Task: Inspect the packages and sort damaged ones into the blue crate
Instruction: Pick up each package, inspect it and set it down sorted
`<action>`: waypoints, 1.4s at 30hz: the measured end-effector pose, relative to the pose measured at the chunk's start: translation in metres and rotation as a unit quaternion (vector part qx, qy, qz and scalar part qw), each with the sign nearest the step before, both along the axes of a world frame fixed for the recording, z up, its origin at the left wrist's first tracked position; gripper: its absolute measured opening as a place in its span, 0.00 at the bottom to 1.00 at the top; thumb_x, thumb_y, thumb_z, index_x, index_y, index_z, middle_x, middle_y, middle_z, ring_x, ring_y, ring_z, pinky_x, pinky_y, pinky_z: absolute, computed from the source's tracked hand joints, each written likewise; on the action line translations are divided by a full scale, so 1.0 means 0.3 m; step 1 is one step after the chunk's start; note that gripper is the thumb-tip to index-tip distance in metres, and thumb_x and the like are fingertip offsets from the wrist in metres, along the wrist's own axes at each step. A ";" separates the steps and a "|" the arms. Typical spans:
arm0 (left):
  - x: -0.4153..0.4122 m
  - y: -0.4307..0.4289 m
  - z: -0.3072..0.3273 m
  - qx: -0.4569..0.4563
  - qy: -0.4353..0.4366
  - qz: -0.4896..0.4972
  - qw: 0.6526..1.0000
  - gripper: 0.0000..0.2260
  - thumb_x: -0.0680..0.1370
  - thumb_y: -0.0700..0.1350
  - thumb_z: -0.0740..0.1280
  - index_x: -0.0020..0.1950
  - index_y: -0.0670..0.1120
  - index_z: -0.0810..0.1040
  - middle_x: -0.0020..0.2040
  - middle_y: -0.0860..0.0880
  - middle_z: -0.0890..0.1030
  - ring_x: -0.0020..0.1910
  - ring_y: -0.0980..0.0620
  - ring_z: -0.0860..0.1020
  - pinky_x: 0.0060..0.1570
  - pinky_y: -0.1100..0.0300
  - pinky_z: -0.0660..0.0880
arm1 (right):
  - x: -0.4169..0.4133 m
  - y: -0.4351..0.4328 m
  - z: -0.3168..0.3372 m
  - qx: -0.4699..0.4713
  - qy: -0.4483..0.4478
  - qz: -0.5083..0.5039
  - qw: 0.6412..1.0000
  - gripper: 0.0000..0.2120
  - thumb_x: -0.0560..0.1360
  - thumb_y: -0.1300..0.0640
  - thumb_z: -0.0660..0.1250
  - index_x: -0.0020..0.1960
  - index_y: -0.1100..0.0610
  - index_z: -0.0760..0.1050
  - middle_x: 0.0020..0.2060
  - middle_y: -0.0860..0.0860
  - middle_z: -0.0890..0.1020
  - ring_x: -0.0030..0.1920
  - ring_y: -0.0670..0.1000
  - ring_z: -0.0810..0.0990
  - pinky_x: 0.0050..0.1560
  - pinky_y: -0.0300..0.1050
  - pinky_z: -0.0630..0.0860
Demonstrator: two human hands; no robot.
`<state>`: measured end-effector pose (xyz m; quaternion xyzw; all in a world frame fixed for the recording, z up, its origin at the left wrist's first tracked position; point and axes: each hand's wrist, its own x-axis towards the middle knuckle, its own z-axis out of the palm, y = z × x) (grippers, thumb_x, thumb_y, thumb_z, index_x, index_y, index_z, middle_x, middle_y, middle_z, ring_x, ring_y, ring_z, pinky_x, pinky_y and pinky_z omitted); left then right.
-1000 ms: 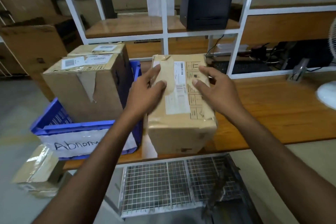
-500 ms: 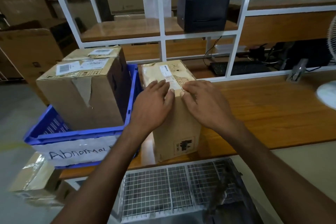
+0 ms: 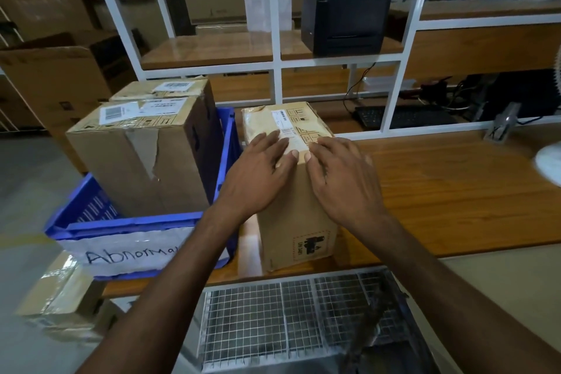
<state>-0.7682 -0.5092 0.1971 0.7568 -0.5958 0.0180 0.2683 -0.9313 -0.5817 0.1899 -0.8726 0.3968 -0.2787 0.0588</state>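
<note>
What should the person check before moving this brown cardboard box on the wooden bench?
1. Left hand and right hand flat on the brown cardboard box: ok.
2. Box standing square on the wooden bench: ok.
3. Damage: top tape wrinkled, far sides hidden: cannot tell.
4. Room in the blue plastic crate, crowded by the torn cardboard box: not ok.
5. White paper label reading "Abnorma": ok.

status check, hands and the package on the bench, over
Flat on the package top: left hand, right hand. Package upright on the bench, beside the blue crate. Crate holds two boxes, front box torn.
</note>
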 end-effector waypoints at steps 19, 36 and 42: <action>0.174 -0.206 0.065 -0.010 0.096 0.053 0.994 0.26 0.82 0.61 0.64 0.77 0.51 0.70 0.79 0.48 0.68 0.75 0.46 0.69 0.70 0.38 0.70 | 0.030 0.100 -0.069 0.059 -0.185 -0.076 0.978 0.27 0.79 0.40 0.67 0.74 0.49 0.71 0.80 0.51 0.58 0.77 0.53 0.60 0.70 0.58 0.71; 0.241 -0.325 0.116 0.070 0.089 0.160 0.981 0.43 0.74 0.76 0.60 0.78 0.45 0.68 0.78 0.37 0.63 0.77 0.36 0.62 0.70 0.40 0.66 | 0.078 0.086 -0.044 0.484 -0.351 -0.120 0.793 0.70 0.56 0.20 0.73 0.82 0.49 0.40 0.77 0.53 0.61 0.77 0.60 0.60 0.73 0.64 0.66; 0.150 -0.222 0.138 -0.159 0.142 0.159 0.964 0.35 0.75 0.74 0.63 0.69 0.47 0.73 0.69 0.44 0.69 0.71 0.44 0.66 0.66 0.49 0.67 | 0.061 0.042 -0.095 0.426 -0.406 -0.084 0.804 0.65 0.52 0.37 0.82 0.77 0.46 0.47 0.69 0.49 0.72 0.70 0.57 0.69 0.67 0.60 0.73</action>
